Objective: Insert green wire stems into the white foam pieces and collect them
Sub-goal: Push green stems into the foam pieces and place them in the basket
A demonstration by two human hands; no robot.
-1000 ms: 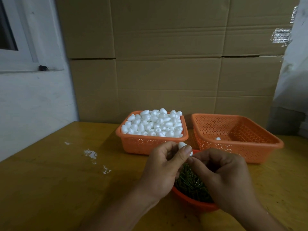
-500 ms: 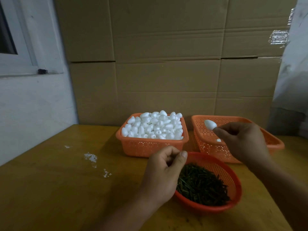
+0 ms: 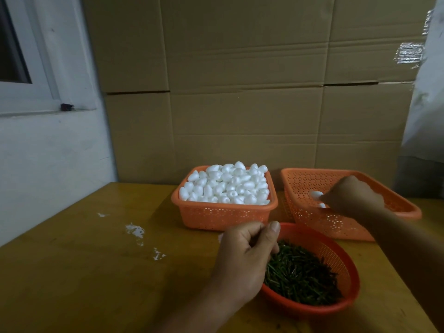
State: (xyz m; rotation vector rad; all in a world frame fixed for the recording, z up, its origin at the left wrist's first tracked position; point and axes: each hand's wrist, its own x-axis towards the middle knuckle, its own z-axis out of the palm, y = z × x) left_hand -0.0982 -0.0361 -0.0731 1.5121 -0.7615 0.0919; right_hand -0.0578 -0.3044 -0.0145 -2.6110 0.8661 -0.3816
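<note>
Over the right-hand basket [image 3: 300, 181], the right hand [image 3: 353, 195] pinches a white foam piece [image 3: 316, 194] just inside the rim. Nearer, the left hand [image 3: 242, 258] hangs with fingers curled, holding nothing visible, beside the round basket [image 3: 346, 258] of green stems [image 3: 302, 275] on the counter [image 3: 84, 272].

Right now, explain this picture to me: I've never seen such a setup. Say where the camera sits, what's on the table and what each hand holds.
There is no machine here, only a person's two bare hands. The single camera is worn on the person's head and looks forward and down.

On the wooden table stand three orange baskets: a square basket heaped with white foam pieces, a nearly empty basket to its right, and a round basket of green wire stems.

The right hand reaches into the nearly empty basket, pinching a foam piece above another one. The left hand hovers, fingers curled, at the round basket's edge; whether it holds anything is unclear.
</note>
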